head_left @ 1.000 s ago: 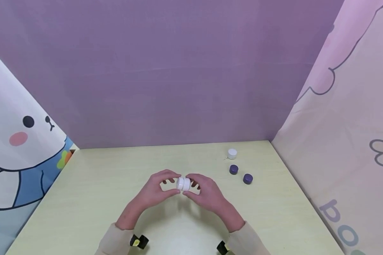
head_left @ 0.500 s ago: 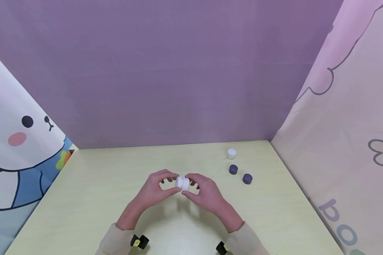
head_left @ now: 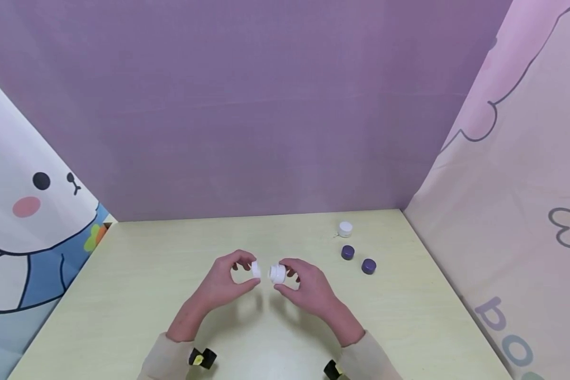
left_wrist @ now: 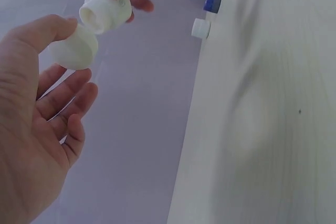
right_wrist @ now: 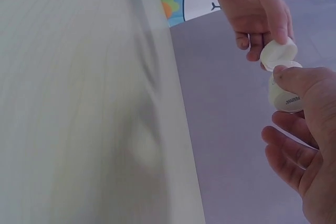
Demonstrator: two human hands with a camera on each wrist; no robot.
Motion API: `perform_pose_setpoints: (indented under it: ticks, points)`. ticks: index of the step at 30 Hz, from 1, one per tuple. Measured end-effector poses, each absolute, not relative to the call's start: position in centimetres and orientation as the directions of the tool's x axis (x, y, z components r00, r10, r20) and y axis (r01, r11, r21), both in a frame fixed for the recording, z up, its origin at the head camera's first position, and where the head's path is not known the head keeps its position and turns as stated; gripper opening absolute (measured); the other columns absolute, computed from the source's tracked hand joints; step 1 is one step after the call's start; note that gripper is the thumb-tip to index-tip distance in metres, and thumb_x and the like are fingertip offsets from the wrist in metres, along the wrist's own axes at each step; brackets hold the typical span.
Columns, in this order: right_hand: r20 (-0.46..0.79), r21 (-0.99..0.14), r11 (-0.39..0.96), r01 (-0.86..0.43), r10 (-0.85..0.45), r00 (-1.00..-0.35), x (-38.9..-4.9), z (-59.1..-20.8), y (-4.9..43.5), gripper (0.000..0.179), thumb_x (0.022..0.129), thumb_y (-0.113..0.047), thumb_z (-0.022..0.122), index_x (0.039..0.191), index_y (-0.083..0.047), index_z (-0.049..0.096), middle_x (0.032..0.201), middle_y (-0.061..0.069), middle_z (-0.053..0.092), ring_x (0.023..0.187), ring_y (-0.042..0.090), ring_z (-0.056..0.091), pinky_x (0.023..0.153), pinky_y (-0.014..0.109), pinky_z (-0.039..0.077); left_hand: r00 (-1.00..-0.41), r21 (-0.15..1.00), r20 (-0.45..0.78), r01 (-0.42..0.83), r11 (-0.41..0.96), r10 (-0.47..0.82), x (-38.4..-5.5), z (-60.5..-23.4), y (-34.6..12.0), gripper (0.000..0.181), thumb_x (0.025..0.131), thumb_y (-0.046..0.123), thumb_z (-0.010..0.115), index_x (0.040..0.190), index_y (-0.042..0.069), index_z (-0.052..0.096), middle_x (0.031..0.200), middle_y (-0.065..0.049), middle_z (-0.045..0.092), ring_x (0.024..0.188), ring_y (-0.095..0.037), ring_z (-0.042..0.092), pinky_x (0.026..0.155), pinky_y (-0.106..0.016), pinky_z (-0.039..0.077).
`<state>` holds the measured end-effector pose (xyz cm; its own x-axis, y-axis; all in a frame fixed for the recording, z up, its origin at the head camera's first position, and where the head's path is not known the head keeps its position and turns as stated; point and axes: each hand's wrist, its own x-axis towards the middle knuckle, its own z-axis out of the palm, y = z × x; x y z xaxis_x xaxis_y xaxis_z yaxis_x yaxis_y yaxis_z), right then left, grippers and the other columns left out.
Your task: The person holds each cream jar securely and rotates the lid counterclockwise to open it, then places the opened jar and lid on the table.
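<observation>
Above the middle of the table, my left hand (head_left: 227, 279) pinches a round white lid (head_left: 256, 269) between thumb and fingers. My right hand (head_left: 309, 285) grips a small white jar (head_left: 277, 274) by its sides, its neck facing left toward the lid. A gap separates lid and jar in the head view. The left wrist view shows the lid (left_wrist: 76, 50) by its flat outer face and the open mouth of the jar (left_wrist: 107, 9). In the right wrist view, the lid's hollow inside shows, and dark print marks the jar (right_wrist: 286, 95).
Toward the back right of the pale wooden table (head_left: 171, 253) stands a white capped jar (head_left: 345, 229). In front of it lie two dark purple round pieces, one nearer (head_left: 369, 266) and one farther (head_left: 347, 252). Purple, bear-print and pink cloth panels wall in the table.
Lid and jar were together between both hands. My left hand has drawn the lid off to the left, while my right hand keeps the jar almost in place.
</observation>
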<state>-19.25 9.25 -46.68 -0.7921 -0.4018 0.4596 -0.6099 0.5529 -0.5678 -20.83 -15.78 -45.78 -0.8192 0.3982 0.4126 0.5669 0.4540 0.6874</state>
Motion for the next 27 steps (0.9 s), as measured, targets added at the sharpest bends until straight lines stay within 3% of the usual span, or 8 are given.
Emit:
perform_pose_setpoints:
  ticks: [5, 11, 18, 27]
  points:
    - [0.472, -0.572, 0.545, -0.613, -0.393, -0.789, -19.2, -46.7, 9.5, 0.043, 0.08, -0.023, 0.081, 0.116, -0.011, 0.063, 0.096, -0.005, 0.064, 0.082, 0.02, 0.062, 0.064, 0.033, 0.054, -0.811, 0.642, 0.42, 0.583, 0.498, 0.408, -21.0, -45.9, -16.5, 0.047, 0.079, 0.019, 0.082, 0.122, 0.021, 0.062, 0.102, 0.015, 0.062, 0.091, -0.015, 0.061, 0.074, -0.037, 0.049]
    - [0.465, -0.581, 0.55, -0.6, -0.381, -0.799, -19.2, -46.8, 9.6, 0.043, 0.079, -0.023, 0.082, 0.116, -0.011, 0.063, 0.095, -0.007, 0.063, 0.082, 0.018, 0.061, 0.063, 0.029, 0.053, -0.837, 0.643, 0.397, 0.546, 0.537, 0.376, -21.3, -46.1, -17.6, 0.042, 0.076, 0.016, 0.083, 0.113, 0.019, 0.062, 0.102, 0.014, 0.062, 0.092, -0.015, 0.059, 0.075, -0.038, 0.049]
    - [0.464, -0.599, 0.54, -0.592, -0.369, -0.805, -19.5, -47.2, 9.8, 0.042, 0.079, -0.02, 0.082, 0.114, -0.012, 0.062, 0.092, -0.009, 0.061, 0.08, 0.016, 0.06, 0.062, 0.027, 0.053, -0.853, 0.63, 0.376, 0.521, 0.576, 0.361, -21.8, -46.5, -19.0, 0.049, 0.076, 0.014, 0.082, 0.121, 0.014, 0.064, 0.103, 0.012, 0.062, 0.092, -0.01, 0.055, 0.074, -0.04, 0.049]
    - [0.434, -0.624, 0.535, -0.57, -0.369, -0.822, -19.6, -47.3, 9.8, 0.041, 0.079, -0.02, 0.081, 0.115, -0.011, 0.061, 0.093, -0.008, 0.061, 0.082, 0.018, 0.061, 0.064, 0.035, 0.054, -0.888, 0.638, 0.307, 0.458, 0.619, 0.341, -22.6, -46.6, -20.6, 0.044, 0.076, 0.009, 0.081, 0.114, 0.012, 0.06, 0.104, 0.006, 0.065, 0.095, -0.015, 0.058, 0.079, -0.044, 0.048]
